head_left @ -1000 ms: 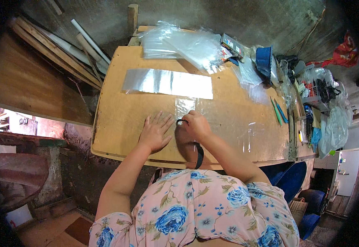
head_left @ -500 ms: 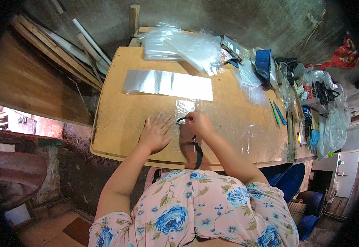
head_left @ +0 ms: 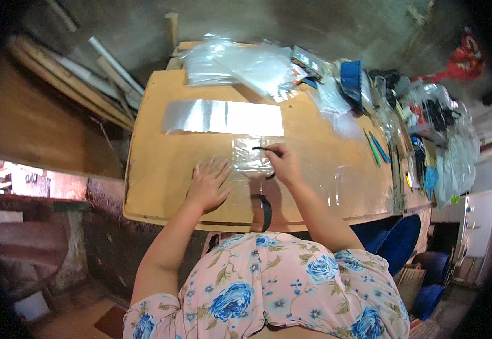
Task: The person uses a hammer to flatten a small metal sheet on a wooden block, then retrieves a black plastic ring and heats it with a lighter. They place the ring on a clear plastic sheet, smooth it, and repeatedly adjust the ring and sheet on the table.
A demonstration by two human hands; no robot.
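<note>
My left hand (head_left: 207,183) lies on the yellow-brown tabletop (head_left: 161,181) with its fingers spread, left of a small clear plastic piece (head_left: 243,161). Pinched in my right hand (head_left: 284,164) is a thin black strip (head_left: 260,148). One end of it sticks out to the left over the plastic, while the other shows below the fingers. The middle of the strip is hidden in my grip. Beyond both hands lies a long, shiny clear plastic sheet (head_left: 223,117). A wider black strap (head_left: 266,213) hangs in view by the table's near edge.
Clear plastic sheets (head_left: 234,68) are piled at the back, next to a dark box (head_left: 307,62) and a blue container (head_left: 350,85). Green (head_left: 372,148) and blue (head_left: 381,150) slim tools lie at the right. Beyond them stands a cluttered basket (head_left: 427,118) with plastic bags.
My right hand has moved farther from me with the black strip, whose end now lies over the small plastic piece. My left hand stays flat. The whole view has shifted slightly.
</note>
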